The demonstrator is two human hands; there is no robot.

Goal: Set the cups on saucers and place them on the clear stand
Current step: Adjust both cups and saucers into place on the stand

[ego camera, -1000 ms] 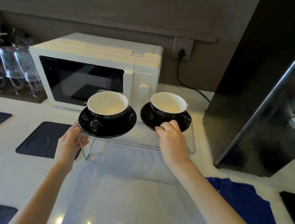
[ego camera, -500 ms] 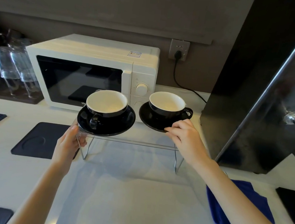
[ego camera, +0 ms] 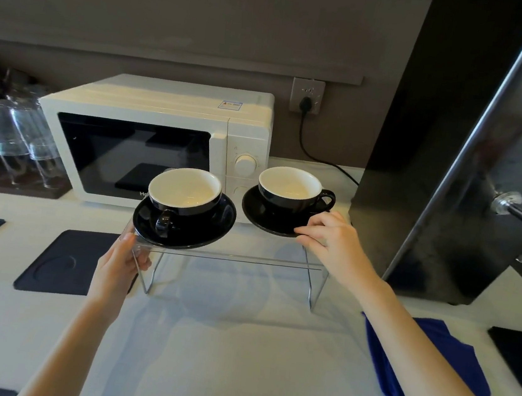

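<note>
My right hand (ego camera: 335, 240) has slid from the middle of the right saucer (ego camera: 271, 214) round to its near right edge, and that cup's handle now points right, clear of my fingers. My right grip is a light pinch on the saucer's rim, fingertips on the edge. The right cup (ego camera: 290, 190), black outside and white inside, sits on this saucer on top of the clear stand (ego camera: 236, 257).

My left hand (ego camera: 120, 259) holds the stand's left end, fingers wrapped on the clear side panel just under the left saucer (ego camera: 199, 223). The left cup (ego camera: 185, 190) rests on that saucer with its handle facing me. Both sets stand side by side on the stand, apart from each other.

The stand sits on the pale counter (ego camera: 201, 355), in front of a white microwave (ego camera: 153, 125). A blue cloth (ego camera: 414, 355) lies under my right forearm, and a dark mat (ego camera: 61, 259) lies left of my left hand.
</note>
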